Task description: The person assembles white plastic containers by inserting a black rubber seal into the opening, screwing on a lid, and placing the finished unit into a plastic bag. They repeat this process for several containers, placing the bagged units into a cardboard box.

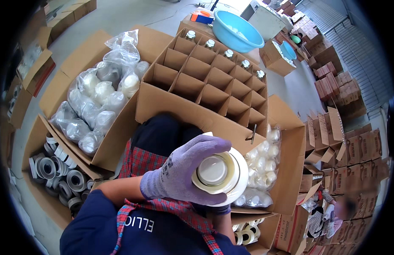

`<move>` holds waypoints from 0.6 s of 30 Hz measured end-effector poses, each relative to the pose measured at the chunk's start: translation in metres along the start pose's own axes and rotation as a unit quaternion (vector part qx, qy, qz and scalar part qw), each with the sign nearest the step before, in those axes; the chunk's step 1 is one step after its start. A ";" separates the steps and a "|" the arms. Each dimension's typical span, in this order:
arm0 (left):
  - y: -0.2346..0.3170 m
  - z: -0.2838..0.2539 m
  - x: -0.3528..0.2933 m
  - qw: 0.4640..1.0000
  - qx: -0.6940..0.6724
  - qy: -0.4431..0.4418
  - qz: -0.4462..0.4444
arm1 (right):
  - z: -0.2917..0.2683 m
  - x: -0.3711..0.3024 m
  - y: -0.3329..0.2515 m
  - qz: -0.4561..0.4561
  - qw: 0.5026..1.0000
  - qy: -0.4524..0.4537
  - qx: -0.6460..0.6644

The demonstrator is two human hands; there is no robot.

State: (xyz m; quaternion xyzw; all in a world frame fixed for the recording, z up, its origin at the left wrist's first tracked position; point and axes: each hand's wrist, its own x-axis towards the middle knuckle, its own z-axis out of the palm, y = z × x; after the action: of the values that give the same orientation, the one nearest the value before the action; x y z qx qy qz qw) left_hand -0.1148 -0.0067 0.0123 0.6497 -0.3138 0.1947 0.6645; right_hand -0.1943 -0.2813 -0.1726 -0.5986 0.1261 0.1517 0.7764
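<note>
My left hand (pixel 173 172), in a purple knit glove, is wrapped round a white round piece (pixel 212 170) held over my lap. The piece has a smooth white cap in its middle, a cream-coloured ring about that and a wide white flange below. My right hand (pixel 221 209), gloved too, is underneath it at the near side; its fingers are hidden, so their grip does not show. Just beyond the hands stands a divided carton (pixel 175 104), with several white-capped clear bottles (pixel 209 43) in its far row of cells.
An open box of bagged white parts (pixel 104 91) stands on the left, beside a box of grey and white rings (pixel 61 174). More bagged parts (pixel 265 159) lie in a box on the right. A blue basin (pixel 237 32) is beyond. Another person (pixel 329 214) works at lower right.
</note>
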 end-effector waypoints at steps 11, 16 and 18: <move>0.024 -0.011 0.004 0.993 0.000 -0.122 -0.004 | 0.025 0.003 0.012 -0.013 1.000 0.001 0.014; 0.002 0.008 -0.014 0.983 -0.096 -0.141 0.067 | 0.009 -0.006 -0.022 -0.078 0.996 0.032 -0.018; -0.030 0.004 -0.038 0.966 -0.049 -0.254 0.001 | -0.002 -0.013 -0.042 -0.102 0.993 0.049 -0.034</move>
State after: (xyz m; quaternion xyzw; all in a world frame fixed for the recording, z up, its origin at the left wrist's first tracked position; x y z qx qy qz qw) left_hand -0.1229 -0.0079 -0.0358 0.6438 -0.4821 0.0087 0.5941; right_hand -0.1904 -0.2938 -0.1311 -0.6415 0.0971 0.0459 0.7596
